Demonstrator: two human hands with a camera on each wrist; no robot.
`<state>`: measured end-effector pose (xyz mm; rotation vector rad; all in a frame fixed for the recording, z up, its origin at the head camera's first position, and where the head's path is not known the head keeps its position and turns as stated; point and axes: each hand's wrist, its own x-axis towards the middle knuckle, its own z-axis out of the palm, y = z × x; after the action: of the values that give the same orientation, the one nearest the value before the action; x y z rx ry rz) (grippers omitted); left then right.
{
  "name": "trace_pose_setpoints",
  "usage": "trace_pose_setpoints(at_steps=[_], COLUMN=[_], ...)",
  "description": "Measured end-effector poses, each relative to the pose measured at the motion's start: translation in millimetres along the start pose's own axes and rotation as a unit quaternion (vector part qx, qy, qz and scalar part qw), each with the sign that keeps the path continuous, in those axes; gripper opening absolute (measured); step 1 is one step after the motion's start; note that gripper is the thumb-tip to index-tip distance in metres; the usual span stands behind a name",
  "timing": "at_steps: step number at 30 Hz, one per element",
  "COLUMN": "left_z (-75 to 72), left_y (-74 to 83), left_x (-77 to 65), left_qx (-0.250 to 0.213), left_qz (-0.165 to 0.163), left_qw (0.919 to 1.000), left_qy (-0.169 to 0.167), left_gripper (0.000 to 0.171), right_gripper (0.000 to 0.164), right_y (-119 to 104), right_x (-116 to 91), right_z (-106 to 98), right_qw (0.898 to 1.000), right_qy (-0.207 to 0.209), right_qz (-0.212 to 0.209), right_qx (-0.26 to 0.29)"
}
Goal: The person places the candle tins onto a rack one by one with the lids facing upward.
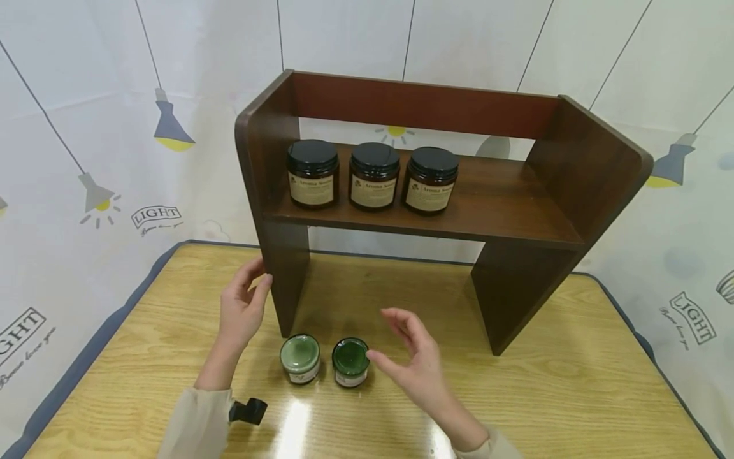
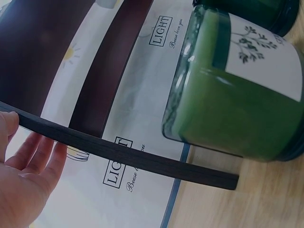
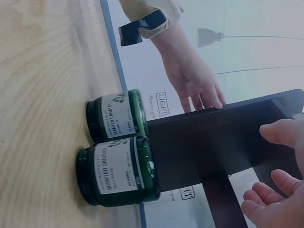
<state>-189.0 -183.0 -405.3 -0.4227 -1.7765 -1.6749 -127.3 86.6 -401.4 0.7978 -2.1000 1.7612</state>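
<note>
A dark brown wooden shelf [image 1: 533, 217] stands on the table. My left hand [image 1: 243, 306] is at its left side panel [image 2: 118, 151], thumb across the front edge and fingers along the outer face. Two green glass candle jars stand in front of the shelf: a pale green candle [image 1: 301, 358] on the left and a dark green candle [image 1: 350, 361] on the right, their labels reading "Scented Candles" in the right wrist view. My right hand [image 1: 415, 360] hovers just right of the dark green candle, fingers loosely bent and holding nothing.
Three black-lidded amber jars, a left [image 1: 313, 173], a middle [image 1: 374, 176] and a right one [image 1: 431, 180], line the left part of the upper board. A printed cloth [image 1: 212, 185] hangs behind the wood-grain table [image 1: 585, 370].
</note>
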Motion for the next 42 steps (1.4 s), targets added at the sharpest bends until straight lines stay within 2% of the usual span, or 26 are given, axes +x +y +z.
trace_pose_setpoints(at_steps=[14, 35, 42], left_z=[-0.6, -1.4, -1.6], left_y=[-1.8, -3.8, -3.5], left_x=[-0.2, -0.5, -0.5], left_qx=[-0.004, -0.017, -0.015], left_qz=[0.005, 0.005, 0.007], left_qw=[1.0000, 0.9998, 0.9998], left_qy=[-0.002, -0.006, -0.007], left_gripper=[0.026, 0.027, 0.026], right_gripper=[0.057, 0.070, 0.074], right_y=[18.0, 47.1, 55.9], right_x=[-10.8, -23.0, -26.2], right_z=[10.0, 21.4, 25.3], right_qw=[0.995, 0.985, 0.980], right_qy=[-0.022, -0.069, -0.089], right_qz=[0.097, 0.156, 0.176], right_qx=[0.003, -0.015, 0.014])
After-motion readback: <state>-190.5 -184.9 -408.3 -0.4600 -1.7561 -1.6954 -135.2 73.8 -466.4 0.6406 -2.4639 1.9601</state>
